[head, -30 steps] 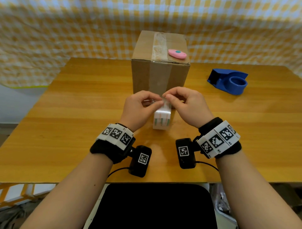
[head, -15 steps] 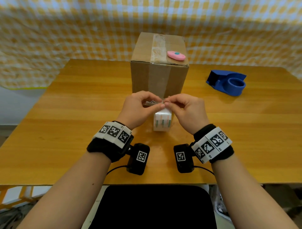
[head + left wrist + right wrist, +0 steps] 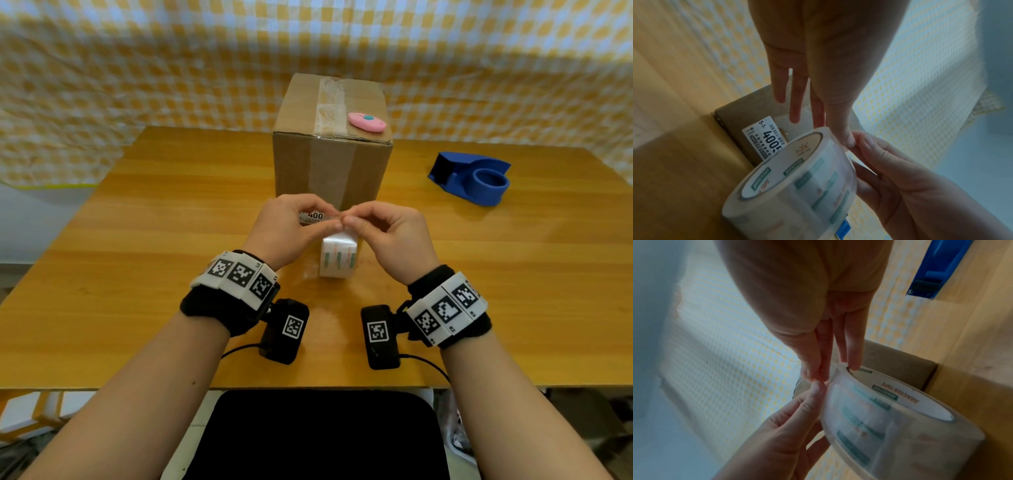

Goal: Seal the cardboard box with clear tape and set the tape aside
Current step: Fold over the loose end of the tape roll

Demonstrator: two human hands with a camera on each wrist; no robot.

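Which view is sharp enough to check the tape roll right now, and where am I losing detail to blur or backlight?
Head view: evenly lit and sharp, edges bowed by the wide lens, but both hands hide most of the tape roll. Left wrist view: roll close and soft, left hand shadowed against bright cloth. Right wrist view: similarly soft, right hand backlit.

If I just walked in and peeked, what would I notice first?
Probably the two hands, left hand and right hand, meeting at the top of a roll of clear tape standing on the wooden table. Right behind them is the tall cardboard box with a pink oval gadget on top, and a blue tape dispenser sits off to the right.
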